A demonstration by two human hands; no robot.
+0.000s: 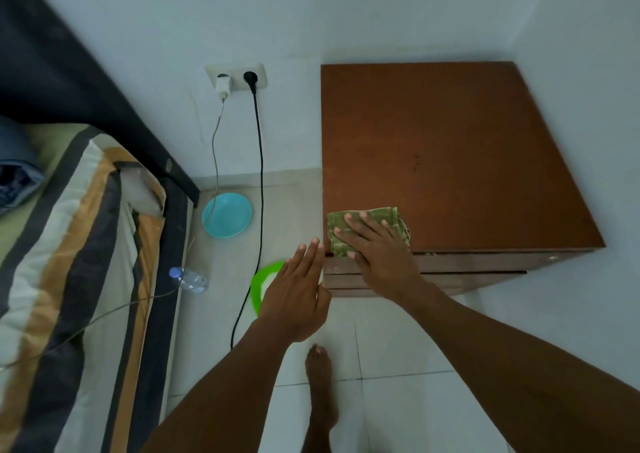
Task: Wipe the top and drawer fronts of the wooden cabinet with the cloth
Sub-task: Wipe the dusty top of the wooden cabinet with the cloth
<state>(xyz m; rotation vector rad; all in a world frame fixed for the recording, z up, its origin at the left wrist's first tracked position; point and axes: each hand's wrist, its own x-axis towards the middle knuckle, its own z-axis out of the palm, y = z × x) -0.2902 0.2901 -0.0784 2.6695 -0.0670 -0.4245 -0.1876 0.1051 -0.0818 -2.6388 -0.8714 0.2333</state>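
Right hand point(381, 255) lies palm down on the green cloth point(393, 217), fingers straight and slightly spread, pressing it flat, arm reaching in from lower right. Cloth is folded and sits on the front-left corner of the wooden cabinet point(450, 147) top, its near edge at the top's front lip. Left hand point(298, 296) is held out just beside the cabinet's front-left corner, fingers straight and close together, holding nothing; cannot tell if the fingertips touch the cabinet edge. Drawer fronts point(467, 265) show below the top's front edge, partly covered by the right wrist. Cabinet stands in the room corner, against both walls. Containers: light blue bowl point(227, 215) on the floor between bed point(69, 227) and cabinet, a thin grey cable running over its left rim, inside shows plain blue. Clear plastic bottle point(190, 279) with blue cap lies on its side by the bed frame, contents cannot tell. Green-rimmed round item point(258, 284) on the floor, mostly hidden behind the left hand. Wall socket point(237, 76) holds a white charger point(222, 87) and a black plug, black cable point(259, 161) hanging to the floor. Bare foot point(320, 383) on the white tiles.
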